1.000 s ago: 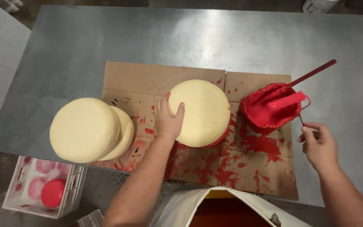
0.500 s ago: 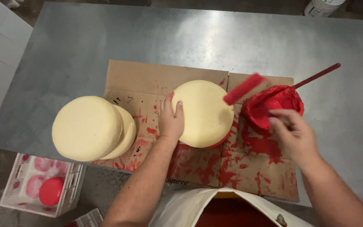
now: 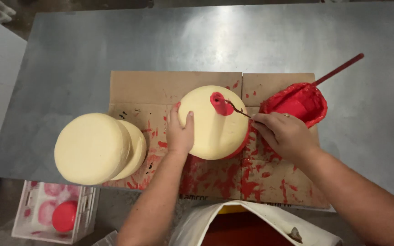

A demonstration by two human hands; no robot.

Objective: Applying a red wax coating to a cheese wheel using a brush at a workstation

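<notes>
Coating step underway: left hand [image 3: 180, 132] flat, steadying the cheese wheel [image 3: 214, 122] mid-frame; right hand [image 3: 282, 134] closed on roller [image 3: 222, 105], first red stripe on top. Next calls for even strokes across top.

Left hand [image 3: 180, 132]: palm down, fingers spread and slightly curled, thumb out to the right, forearm bare and extended forward from lower centre. Right hand [image 3: 282, 133]: knuckles up, fingers pinched together at tips, forearm entering from lower right.
</notes>
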